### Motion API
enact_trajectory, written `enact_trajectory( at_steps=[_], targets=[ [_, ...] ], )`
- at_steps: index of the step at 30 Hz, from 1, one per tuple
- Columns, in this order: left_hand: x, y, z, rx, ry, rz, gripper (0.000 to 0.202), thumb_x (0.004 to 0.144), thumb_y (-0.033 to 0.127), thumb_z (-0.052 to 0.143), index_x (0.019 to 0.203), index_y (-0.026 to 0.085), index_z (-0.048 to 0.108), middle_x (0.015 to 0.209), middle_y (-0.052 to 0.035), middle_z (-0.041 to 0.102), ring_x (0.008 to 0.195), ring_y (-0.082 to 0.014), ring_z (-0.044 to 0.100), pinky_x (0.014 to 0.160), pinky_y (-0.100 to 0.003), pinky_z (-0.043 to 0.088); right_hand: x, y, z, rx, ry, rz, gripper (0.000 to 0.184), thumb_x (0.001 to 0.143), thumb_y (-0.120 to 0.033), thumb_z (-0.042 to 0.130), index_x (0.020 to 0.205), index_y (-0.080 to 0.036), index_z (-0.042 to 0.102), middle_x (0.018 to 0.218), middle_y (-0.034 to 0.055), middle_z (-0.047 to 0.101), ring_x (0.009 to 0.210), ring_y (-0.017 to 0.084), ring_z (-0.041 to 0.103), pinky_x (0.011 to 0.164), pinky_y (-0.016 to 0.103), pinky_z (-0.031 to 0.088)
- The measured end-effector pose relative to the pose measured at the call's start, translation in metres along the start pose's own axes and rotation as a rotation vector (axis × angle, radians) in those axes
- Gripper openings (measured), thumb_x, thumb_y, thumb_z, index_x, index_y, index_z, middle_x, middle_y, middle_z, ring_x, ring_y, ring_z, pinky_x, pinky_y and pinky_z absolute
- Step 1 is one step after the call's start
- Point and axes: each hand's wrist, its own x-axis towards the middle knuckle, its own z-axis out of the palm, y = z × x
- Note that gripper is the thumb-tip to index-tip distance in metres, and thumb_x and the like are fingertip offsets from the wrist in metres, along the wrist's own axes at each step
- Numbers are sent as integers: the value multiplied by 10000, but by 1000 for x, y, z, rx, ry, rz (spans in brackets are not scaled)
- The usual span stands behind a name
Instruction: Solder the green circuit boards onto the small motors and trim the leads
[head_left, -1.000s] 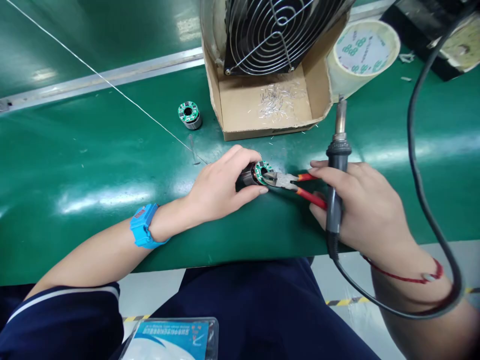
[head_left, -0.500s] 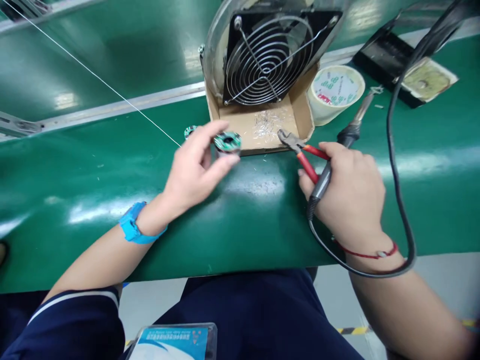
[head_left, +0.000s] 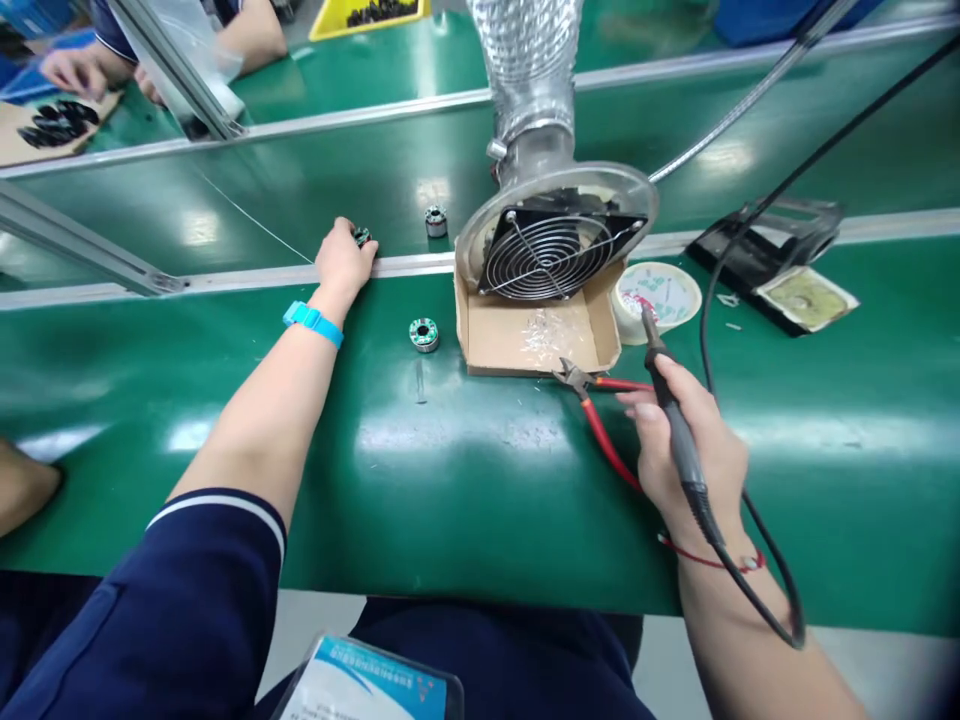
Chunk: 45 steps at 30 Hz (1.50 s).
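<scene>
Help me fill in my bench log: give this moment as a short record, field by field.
Left hand: fingers around a green-topped part by the metal rail
Right hand: holds a soldering iron and red-handled cutters, jaws open
Other parts: second part on the green bench; third part beyond the rail
Cardboard box: silvery clippings inside, fan at its back
Beside box: tape roll

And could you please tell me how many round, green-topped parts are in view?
3 visible: one held part in the left hand, one near part on the bench left of the box, and one far part beyond the metal strip. Others may be hidden.
</scene>
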Motion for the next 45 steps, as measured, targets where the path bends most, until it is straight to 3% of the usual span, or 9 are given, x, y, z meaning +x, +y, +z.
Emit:
enact_trajectory(
  at_steps=[5, 12, 16, 22, 27, 31, 35, 39, 45],
  targets=[
    [-3, 33, 6, 34, 11, 212, 702, 858, 208, 648, 1513, 173, 398, 1584, -159, 396, 1436, -370, 422, 1219, -489, 319, -2, 12, 6, 193, 12, 135, 598, 946, -552, 479, 1470, -263, 471, 1236, 111, 708, 1017, 274, 711, 885, 478, 567],
    [16, 65, 34, 16, -195, 224, 558, 855, 131, 640, 1394, 54, 514, 1401, -213, 589, 1327, -332, 548, 1149, -428, 403, 3, 22, 1, 130, 8, -8, 531, 962, -490, 465, 1411, -216, 531, 1235, 131, 697, 1080, 270, 680, 933, 469, 545],
    [-15, 43, 13, 5, -184, 275, 617, 881, 205, 631, 1442, 64, 418, 1356, -198, 596, 1199, -274, 603, 1059, -394, 466, 5, 17, -4, 130, 38, -16, 488, 957, -446, 498, 1386, -219, 555, 1237, 118, 700, 1097, 251, 679, 942, 433, 554],
    [-92, -16, -46, 58, -372, 361, 421, 874, 356, 644, 1232, 137, 614, 1109, -97, 663, 836, -190, 597, 829, -332, 507, 9, 5, -6, 76, 65, 5, 444, 921, -399, 579, 1336, -243, 602, 1204, 98, 703, 1078, 232, 678, 933, 401, 561],
    [-147, -30, -79, 18, -575, 419, 409, 902, 409, 621, 1249, 192, 618, 1121, -64, 624, 640, -104, 488, 643, -258, 445, -3, -3, -8, 147, 165, 13, 408, 887, -335, 643, 1289, -263, 639, 1123, 62, 704, 967, 208, 681, 882, 406, 570],
    [-188, -9, -80, -99, -744, 398, 409, 924, 380, 611, 1297, 215, 584, 880, -11, 609, 596, -105, 451, 589, -246, 400, -19, -22, -13, 353, 173, -81, 460, 875, -229, 664, 1327, -307, 619, 1189, 40, 719, 940, 199, 722, 904, 426, 587],
    [-222, 30, -63, -385, -906, 390, 402, 915, 352, 627, 1291, 230, 556, 734, 27, 549, 586, -120, 448, 541, -244, 382, -24, -52, -19, 575, -47, -101, 516, 946, -174, 559, 1438, -322, 508, 1126, 24, 760, 843, 169, 755, 788, 372, 634],
    [-238, 66, -51, -505, -937, 468, 355, 881, 354, 708, 1196, 218, 612, 787, 20, 572, 577, -103, 431, 519, -236, 361, -14, -75, -24, 478, -188, -159, 484, 912, -145, 616, 1363, -305, 547, 1047, 4, 765, 1000, 152, 736, 948, 333, 599],
    [-245, 83, -50, -467, -925, 650, 422, 906, 480, 686, 1230, 212, 650, 823, 8, 576, 613, -105, 462, 572, -244, 397, 0, -77, -26, 592, -367, -66, 475, 912, -200, 625, 1362, -265, 489, 950, -18, 696, 878, 104, 693, 891, 270, 582]
  ],
)
